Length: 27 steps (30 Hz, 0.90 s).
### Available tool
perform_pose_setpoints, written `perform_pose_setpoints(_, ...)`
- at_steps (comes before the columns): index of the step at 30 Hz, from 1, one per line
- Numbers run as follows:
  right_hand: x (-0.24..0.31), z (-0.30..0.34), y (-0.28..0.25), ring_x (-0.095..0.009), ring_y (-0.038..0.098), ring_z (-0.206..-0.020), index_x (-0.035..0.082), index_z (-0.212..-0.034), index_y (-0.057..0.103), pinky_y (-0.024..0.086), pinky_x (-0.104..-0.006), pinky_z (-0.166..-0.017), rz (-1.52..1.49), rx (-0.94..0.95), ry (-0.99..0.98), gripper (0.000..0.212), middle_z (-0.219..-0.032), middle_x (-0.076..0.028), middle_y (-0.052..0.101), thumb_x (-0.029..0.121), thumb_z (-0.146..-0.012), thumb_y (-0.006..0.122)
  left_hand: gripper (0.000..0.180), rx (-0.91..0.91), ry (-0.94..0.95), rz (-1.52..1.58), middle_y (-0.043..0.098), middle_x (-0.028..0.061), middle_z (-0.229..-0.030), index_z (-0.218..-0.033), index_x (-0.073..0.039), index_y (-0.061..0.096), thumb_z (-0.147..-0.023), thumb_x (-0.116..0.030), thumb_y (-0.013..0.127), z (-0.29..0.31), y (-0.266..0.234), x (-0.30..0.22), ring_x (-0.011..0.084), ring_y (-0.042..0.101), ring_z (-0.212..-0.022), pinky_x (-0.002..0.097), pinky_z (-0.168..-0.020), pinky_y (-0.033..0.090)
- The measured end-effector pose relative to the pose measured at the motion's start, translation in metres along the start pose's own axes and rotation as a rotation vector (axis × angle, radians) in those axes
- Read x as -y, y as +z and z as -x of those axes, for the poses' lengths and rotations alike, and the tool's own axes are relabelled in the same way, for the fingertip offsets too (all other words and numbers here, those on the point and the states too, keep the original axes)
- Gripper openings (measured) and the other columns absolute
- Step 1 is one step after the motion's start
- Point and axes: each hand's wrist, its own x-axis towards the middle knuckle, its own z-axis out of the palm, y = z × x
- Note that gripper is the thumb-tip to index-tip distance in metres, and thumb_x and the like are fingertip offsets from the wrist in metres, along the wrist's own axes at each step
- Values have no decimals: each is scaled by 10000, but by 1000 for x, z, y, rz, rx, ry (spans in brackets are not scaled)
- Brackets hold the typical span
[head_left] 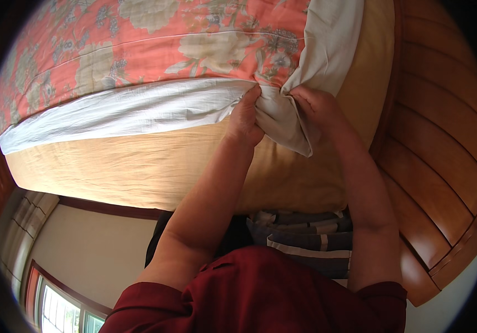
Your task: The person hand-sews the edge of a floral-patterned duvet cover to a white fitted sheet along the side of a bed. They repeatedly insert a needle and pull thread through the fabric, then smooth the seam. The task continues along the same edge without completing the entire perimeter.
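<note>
The left hand (245, 115) has its grip clenched on the white border (133, 108) of the quilt (138, 47), thumb toward the flowered coral part; the right hand (315, 105) grasps the same border just beside it; between the two hands the white cloth bunches and a loose corner hangs down; the quilt lies on the bed, over a tan sheet (122, 164); a slatted wooden headboard (438, 127) stands to the right; folded dark striped cloths (310, 241) show between the forearms.
</note>
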Motion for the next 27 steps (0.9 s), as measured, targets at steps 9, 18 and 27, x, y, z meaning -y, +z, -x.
perform_pose_setpoints(9,-3,0,0,-293,609,-821,85,-1001,592,470,-352,-711,12,6,75,170,-895,-135,629,189,-903,500,390,-29,-8,47,571,104,-1128,-1184,-33,497,-866,-255,542,-4,-3,3,249,551,-1032,383,-908,442)
perform_pose_setpoints(18,-13,3,0,-316,604,-844,89,-1003,581,469,-372,-716,13,-4,84,162,-903,-154,620,177,-898,494,392,-29,37,62,580,98,-1121,-1179,-33,504,-859,-257,548,-8,-5,7,254,549,-1034,385,-924,425)
perform_pose_setpoints(27,-13,0,1,-330,592,-824,81,-987,575,464,-383,-697,31,-33,3,149,-885,-149,615,167,-892,499,371,-3,-10,35,583,95,-1116,-1178,-37,510,-869,-241,531,-5,-5,2,247,551,-1036,376,-923,431)
